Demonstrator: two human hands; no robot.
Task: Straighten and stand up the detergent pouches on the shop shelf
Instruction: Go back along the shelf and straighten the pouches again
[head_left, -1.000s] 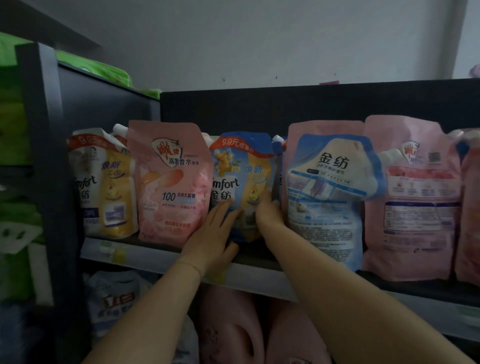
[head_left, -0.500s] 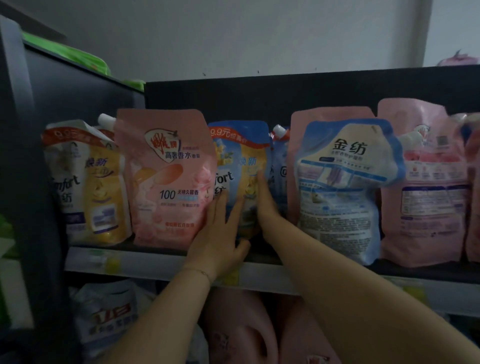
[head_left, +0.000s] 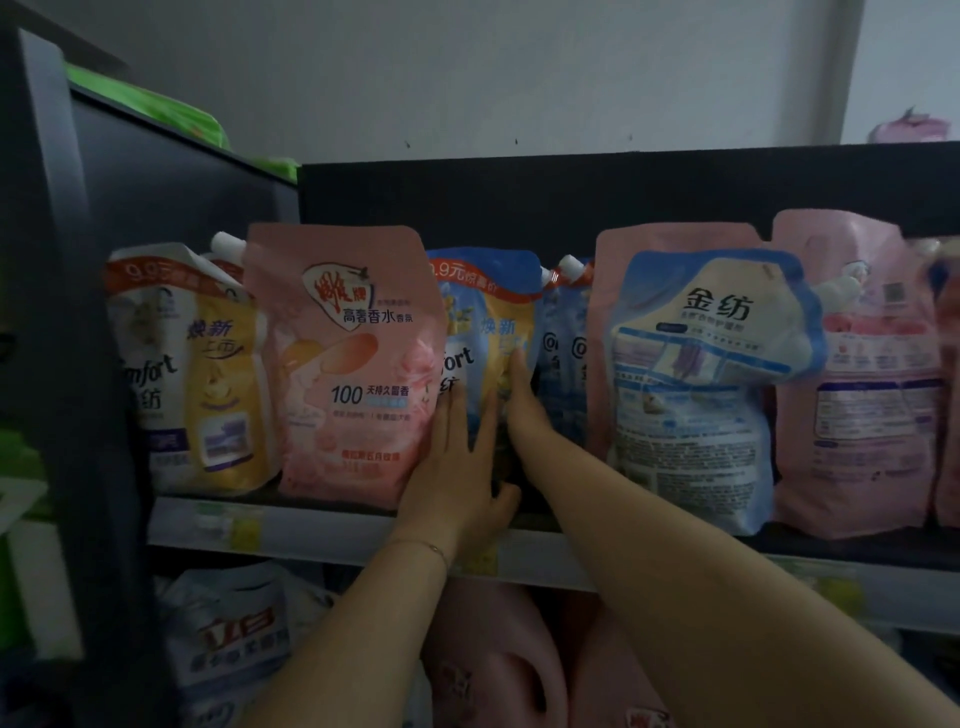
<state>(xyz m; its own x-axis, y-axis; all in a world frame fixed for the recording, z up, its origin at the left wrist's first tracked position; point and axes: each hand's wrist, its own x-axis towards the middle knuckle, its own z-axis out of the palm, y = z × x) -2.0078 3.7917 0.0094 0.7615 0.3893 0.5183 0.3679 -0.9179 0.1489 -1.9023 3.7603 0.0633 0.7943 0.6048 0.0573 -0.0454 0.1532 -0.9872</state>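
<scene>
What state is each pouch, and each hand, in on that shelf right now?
yellow pouch: upright at the left end.
pink pouch: upright, front facing out.
blue pouch: upright, touched by both hands.
pale blue pouch: slumping, top bent forward.
left hand: flat, fingers straight on the blue pouch.
right hand: fingers straight against the blue pouch.

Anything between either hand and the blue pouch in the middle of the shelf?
Nothing visible. Both hands touch the blue pouch: the left hand lies flat on its lower front, the right hand at its right edge. The pink pouch beside it overlaps its left side but blocks neither hand.
</scene>
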